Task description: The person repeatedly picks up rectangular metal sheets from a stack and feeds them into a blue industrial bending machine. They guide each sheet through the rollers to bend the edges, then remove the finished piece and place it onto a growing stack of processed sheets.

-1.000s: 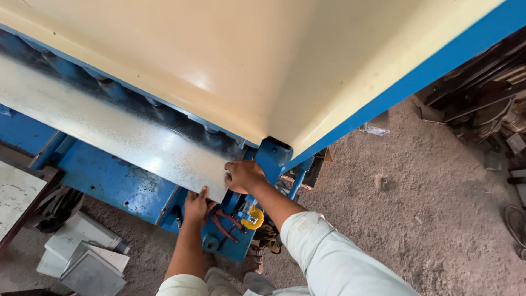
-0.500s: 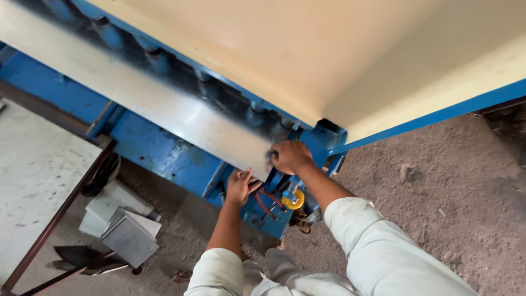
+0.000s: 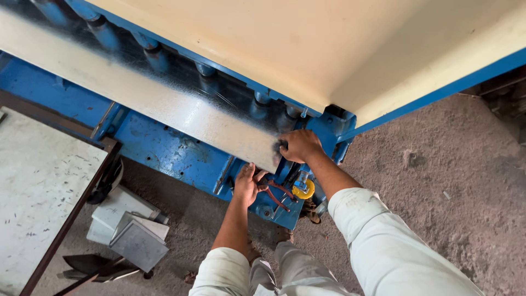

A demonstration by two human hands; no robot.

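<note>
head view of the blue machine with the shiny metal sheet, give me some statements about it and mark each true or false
1. The right hand rests at the end of the shiny flat metal sheet. True.
2. The left hand holds the round yellow part. False: it presses on the blue steel machine frame, apart from that part.
3. Both arms wear pale sleeves. True.
4. The machine's big top cover is red. False: the cream top cover has blue edging.
5. Grey folded metal pieces lie on the dirt floor. True.

A: sheet (image 3: 164,104)?
B: bare metal, dull grey sheen, faintly speckled. Machine frame (image 3: 164,151) is blue-painted steel, scuffed.
A: cover (image 3: 307,44)?
B: cream paint, smooth, semi-gloss. Floor (image 3: 449,181) is rough, dusty, matt.
</note>
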